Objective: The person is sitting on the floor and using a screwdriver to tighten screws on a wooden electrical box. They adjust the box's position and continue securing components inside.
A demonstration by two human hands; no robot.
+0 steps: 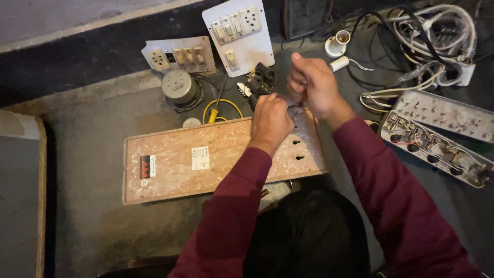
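A worn wooden switch board (206,159) lies flat on the grey floor before me, with keyhole slots near its right end. My left hand (270,121) is closed over the board's far edge, fingers curled around something small I cannot make out. My right hand (311,85) hovers just above and right of it, fingers pinched together on a small part, too blurred to name. Both arms wear maroon sleeves. A black plug-like part (262,80) with wires sits just beyond my left hand.
Two white switch-and-socket plates (239,33) (180,54) lie at the back, with a round metal part (179,86) and a yellow-handled tool with yellow wire (216,110). A white lamp holder (337,44), tangled cables (427,41) and opened power strips (437,139) fill the right.
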